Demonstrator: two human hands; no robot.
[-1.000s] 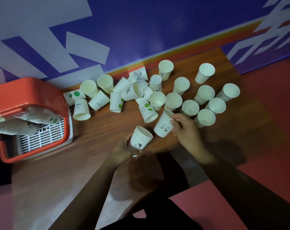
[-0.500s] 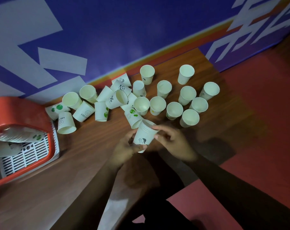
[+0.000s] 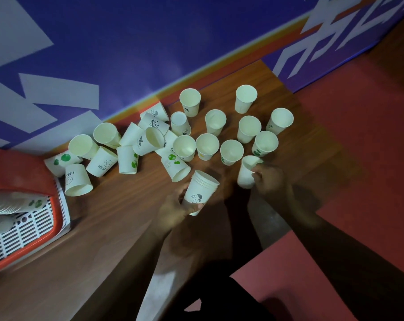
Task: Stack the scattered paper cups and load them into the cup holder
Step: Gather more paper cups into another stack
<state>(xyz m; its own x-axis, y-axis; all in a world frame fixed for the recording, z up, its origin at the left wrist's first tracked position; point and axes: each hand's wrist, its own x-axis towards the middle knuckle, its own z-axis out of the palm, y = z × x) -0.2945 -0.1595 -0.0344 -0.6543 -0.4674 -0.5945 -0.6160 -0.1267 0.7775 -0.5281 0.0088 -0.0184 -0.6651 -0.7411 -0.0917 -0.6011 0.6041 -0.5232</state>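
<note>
My left hand [image 3: 175, 209] grips a short stack of nested white paper cups [image 3: 202, 188], tilted with the rims up and to the right. My right hand [image 3: 269, 181] is closed around a single white cup [image 3: 247, 171] at the near right of the group. Several more cups stand upright on the wooden table [image 3: 103, 218] behind it, such as one with a green print [image 3: 264, 143]. To the left, several cups lie tipped over, including a "HELLO" cup [image 3: 101, 161]. The orange cup holder [image 3: 22, 218] at the far left holds stacked cups lying on their sides.
A blue and white wall [image 3: 150, 42] with an orange stripe runs along the table's far edge. Red floor [image 3: 370, 158] lies beyond the table's right edge. The holder has a white slatted grille [image 3: 22, 232].
My right hand slid a cup into the stack held by my left hand, then reached right and took hold of another cup. The view shifted to the right.
</note>
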